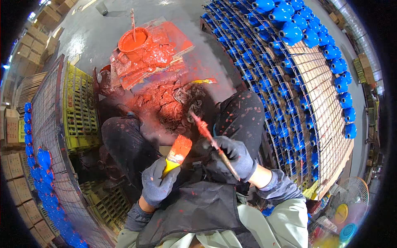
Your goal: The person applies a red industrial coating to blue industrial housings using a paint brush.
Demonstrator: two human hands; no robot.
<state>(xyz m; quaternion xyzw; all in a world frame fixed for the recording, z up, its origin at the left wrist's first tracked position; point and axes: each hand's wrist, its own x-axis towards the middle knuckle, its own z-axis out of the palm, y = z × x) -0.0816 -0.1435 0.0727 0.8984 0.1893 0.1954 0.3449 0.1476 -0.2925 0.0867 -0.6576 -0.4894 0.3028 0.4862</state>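
My left hand [159, 182], in a grey glove, is closed round the yellow handle of a flat paintbrush [180, 149], its bristles up and coated red. My right hand [235, 155], gloved the same way, grips a slim stick [210, 138] smeared with red paint. The stick slants up to the left, apart from the brush. Beyond both hands, between my knees, lies a heap of red-soaked rags [165, 105]. At the heap's far right is another yellow-handled tool [204, 81]. A red-coated bucket of paint [133, 40] stands farther off, with a rod [132, 18] upright in it.
On my right, a wire mesh rack [297, 82] carries many blue bell-shaped parts [290, 33]. More blue parts [43, 173] line a mesh panel [49, 107] on my left, beside a yellow plastic crate [80, 107]. Red-covered boards [178, 37] lie under the bucket. A fan [351, 194] stands lower right.
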